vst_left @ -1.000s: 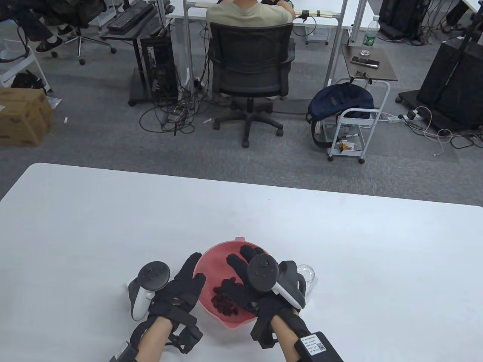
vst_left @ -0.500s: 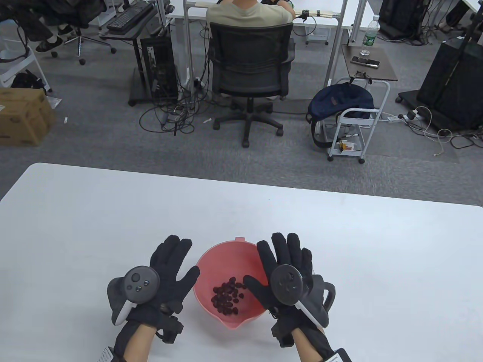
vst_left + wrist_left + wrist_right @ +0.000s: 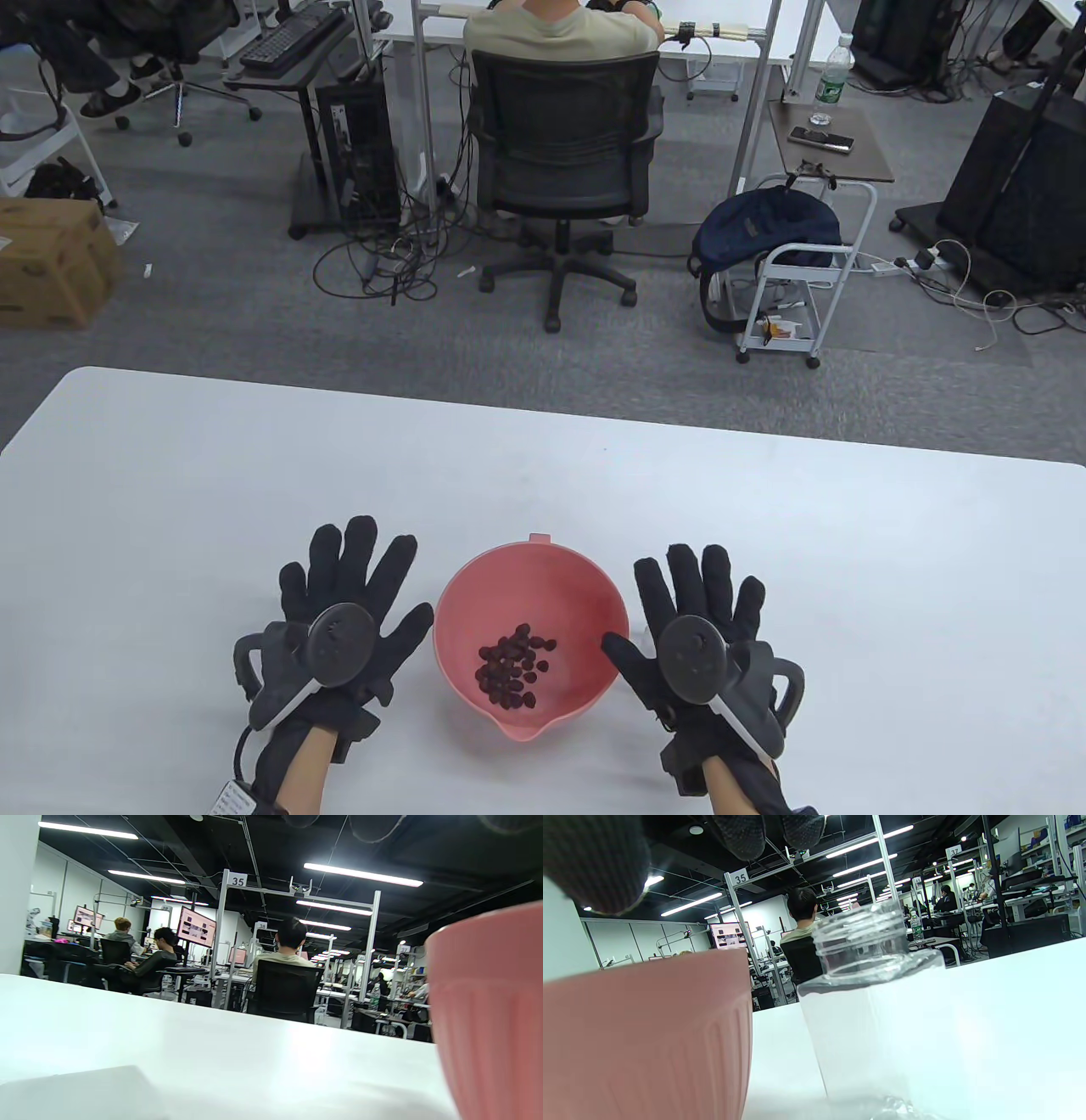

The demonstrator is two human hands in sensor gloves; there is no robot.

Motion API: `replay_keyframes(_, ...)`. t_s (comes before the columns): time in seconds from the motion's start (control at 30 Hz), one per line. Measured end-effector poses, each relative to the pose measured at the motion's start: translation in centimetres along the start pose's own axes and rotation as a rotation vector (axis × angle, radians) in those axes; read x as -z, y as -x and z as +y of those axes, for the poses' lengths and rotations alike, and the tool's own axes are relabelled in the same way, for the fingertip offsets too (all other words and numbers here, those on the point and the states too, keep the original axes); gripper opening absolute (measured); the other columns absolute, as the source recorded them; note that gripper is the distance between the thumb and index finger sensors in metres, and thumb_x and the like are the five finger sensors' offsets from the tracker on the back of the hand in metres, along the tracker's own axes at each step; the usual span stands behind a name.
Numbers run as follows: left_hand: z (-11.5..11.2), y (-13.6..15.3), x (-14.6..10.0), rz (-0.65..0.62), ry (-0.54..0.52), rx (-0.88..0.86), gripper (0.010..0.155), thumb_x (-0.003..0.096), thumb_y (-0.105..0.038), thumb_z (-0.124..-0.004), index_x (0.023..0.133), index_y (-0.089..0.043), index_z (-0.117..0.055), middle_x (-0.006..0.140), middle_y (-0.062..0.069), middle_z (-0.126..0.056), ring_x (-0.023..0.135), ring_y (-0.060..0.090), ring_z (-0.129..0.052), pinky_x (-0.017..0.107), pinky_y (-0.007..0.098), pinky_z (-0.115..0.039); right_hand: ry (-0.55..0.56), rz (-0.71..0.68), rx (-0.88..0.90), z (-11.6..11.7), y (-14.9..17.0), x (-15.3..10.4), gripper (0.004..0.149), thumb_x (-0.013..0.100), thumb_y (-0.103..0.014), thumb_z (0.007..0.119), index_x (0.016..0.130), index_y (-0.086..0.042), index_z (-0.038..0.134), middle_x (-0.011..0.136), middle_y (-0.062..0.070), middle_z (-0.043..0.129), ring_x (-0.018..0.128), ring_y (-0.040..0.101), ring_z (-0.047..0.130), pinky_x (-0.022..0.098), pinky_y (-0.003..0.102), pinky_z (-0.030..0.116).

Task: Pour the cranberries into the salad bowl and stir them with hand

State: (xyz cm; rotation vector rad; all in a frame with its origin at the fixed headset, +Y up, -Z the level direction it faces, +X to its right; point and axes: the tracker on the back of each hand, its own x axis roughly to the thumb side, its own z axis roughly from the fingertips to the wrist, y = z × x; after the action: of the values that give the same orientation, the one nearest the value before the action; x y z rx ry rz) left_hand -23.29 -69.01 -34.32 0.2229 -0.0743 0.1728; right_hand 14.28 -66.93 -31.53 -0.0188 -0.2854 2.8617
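Legible writing: a placard "35" on a white frame post behind the desk (image 3: pixel 254 475), seen in both wrist views; further placards "38" and "37" are smaller. A white tag at the left wrist carries print too small to read. Pink salad bowl (image 3: pixel 530 632) stands upright on the desk between the two hands, pour spout toward the near edge. Cranberries (image 3: pixel 513 666) lie in a dark loose cluster on the bowl floor, toward the near side. Left hand (image 3: pixel 344 620) rests flat on the desk just left of the bowl, fingers straight and spread, holding nothing; thumb tip near the rim, contact cannot be determined. Right hand (image 3: pixel 691 628) likewise flat and spread just right of the bowl, holding nothing. A clear empty jar (image 3: pixel 882 1018) with threaded neck stands beside the bowl in the right wrist view; in the table view the right hand hides it. Both forearms are cut off at the bottom edge.
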Motion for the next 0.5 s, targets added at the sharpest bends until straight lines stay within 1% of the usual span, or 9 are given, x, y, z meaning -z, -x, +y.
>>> replay_keyframes(0.17, -1.1, 0.7, 0.4, 0.037, 0.040, 0.018, 0.076, 0.0459, -0.088, -0.055, 0.114, -0.059, -0.036, 0.131, -0.011, -0.026, 0.120, 0.031, -0.025, 0.079, 0.066, -0.034, 0.001, 0.024, 0.027, 0.5, 0.6, -0.1, 0.084, 0.038, -0.078, 0.076, 0.108, -0.042, 0.047, 0.124, -0.003, 0.040, 0.115, 0.025, 0.029, 0.080, 0.057, 0.024)
replay_keyframes(0.3, -1.9, 1.0, 0.6, 0.053, 0.078, 0.025, 0.076, 0.0460, -0.088, -0.054, 0.114, -0.059, -0.036, 0.131, -0.011, -0.026, 0.120, 0.032, -0.026, 0.079, 0.066, -0.034, -0.025, 0.051, 0.029, 1.2, 1.2, -0.1, 0.084, 0.038, -0.078, 0.076, 0.108, -0.042, 0.047, 0.124, -0.003, 0.040, 0.115, 0.025, 0.029, 0.081, 0.057, 0.024)
replay_keyframes(0.5, -2.0, 1.1, 0.7, 0.058, 0.085, 0.026, 0.076, 0.0461, -0.088, -0.054, 0.114, -0.059, -0.035, 0.131, -0.012, -0.026, 0.120, 0.032, -0.027, 0.079, 0.066, -0.035, -0.029, 0.055, 0.034, 1.4, 1.3, -0.1, 0.084, 0.038, -0.078, 0.076, 0.108, -0.042, 0.048, 0.123, -0.003, 0.040, 0.115, 0.024, 0.028, 0.080, 0.056, 0.024)
